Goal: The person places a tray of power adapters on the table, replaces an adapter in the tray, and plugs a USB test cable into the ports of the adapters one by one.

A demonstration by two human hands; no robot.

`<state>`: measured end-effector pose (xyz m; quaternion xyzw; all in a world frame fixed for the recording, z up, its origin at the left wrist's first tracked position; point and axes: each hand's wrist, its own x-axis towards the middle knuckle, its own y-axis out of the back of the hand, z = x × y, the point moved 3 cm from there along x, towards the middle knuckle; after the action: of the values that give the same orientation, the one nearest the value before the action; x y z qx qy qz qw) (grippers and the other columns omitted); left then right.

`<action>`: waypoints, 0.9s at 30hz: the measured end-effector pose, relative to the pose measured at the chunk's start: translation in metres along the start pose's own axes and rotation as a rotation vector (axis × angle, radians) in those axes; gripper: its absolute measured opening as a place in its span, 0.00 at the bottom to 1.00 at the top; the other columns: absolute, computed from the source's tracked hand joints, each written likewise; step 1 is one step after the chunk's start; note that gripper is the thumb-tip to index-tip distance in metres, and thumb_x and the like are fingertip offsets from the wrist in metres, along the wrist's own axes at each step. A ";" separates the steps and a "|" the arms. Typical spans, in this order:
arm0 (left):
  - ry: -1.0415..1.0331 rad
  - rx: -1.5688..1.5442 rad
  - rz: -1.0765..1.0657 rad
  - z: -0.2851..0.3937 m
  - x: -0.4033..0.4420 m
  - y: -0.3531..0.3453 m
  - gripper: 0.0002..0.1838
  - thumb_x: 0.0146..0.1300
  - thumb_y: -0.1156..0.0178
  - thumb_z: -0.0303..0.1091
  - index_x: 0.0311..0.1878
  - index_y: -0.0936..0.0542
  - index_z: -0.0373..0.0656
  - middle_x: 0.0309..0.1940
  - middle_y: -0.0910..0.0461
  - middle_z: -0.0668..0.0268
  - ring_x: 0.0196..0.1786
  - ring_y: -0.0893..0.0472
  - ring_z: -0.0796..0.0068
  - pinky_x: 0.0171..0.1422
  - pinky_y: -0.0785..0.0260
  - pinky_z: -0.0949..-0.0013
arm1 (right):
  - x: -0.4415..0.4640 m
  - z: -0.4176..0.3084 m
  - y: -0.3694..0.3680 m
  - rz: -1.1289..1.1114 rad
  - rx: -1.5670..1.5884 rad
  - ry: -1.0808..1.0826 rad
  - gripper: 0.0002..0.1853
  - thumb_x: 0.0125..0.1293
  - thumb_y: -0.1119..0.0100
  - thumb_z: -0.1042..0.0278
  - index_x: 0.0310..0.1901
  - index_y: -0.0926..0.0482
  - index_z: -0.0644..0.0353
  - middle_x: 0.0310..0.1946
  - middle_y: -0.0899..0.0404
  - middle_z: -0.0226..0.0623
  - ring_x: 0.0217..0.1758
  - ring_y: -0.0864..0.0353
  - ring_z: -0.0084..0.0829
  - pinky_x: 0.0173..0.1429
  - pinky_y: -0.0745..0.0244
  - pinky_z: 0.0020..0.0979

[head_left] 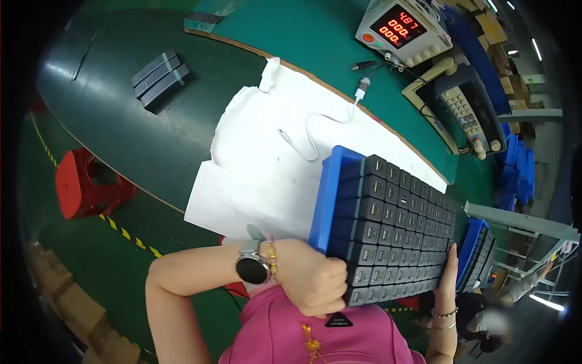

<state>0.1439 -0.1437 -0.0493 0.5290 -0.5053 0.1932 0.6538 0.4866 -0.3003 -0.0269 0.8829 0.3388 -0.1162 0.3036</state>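
A blue plastic bin (323, 203) is held tilted over the near edge of the table, its open side toward me. Tight rows of black power banks (400, 227), their USB ports facing out, fill it. My left hand (312, 279), with a watch on its wrist, is closed in a fist at the bin's near left corner, against the lowest power banks. On the opposite side my right hand (448, 273) presses along the bin's right end, its fingers partly hidden. A white sheet of paper (254, 145) lies beyond the bin, with a white USB cable (312, 130) on it.
A power supply (397, 27) with red digits and a grey bench meter (467, 109) stand at the back right. Banded black boxes (160, 79) lie at the far left. A red stool (85, 185) is beside the table. Another filled blue bin (473, 255) and a person (485, 318) are to the right.
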 end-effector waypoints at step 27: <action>1.487 -0.420 0.271 -0.150 0.050 0.064 0.02 0.67 0.45 0.25 0.37 0.26 0.38 0.25 0.31 0.76 0.30 0.32 0.89 0.33 0.40 0.82 | 0.020 0.002 -0.026 0.102 -0.323 0.761 0.24 0.65 0.42 0.64 0.61 0.29 0.65 0.36 0.23 0.40 0.39 0.28 0.28 0.43 0.31 0.27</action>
<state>0.1825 -0.0016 0.0364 0.0596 -0.0210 0.4751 0.8777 0.4842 -0.2761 -0.0483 0.8195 0.3964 0.2884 0.2968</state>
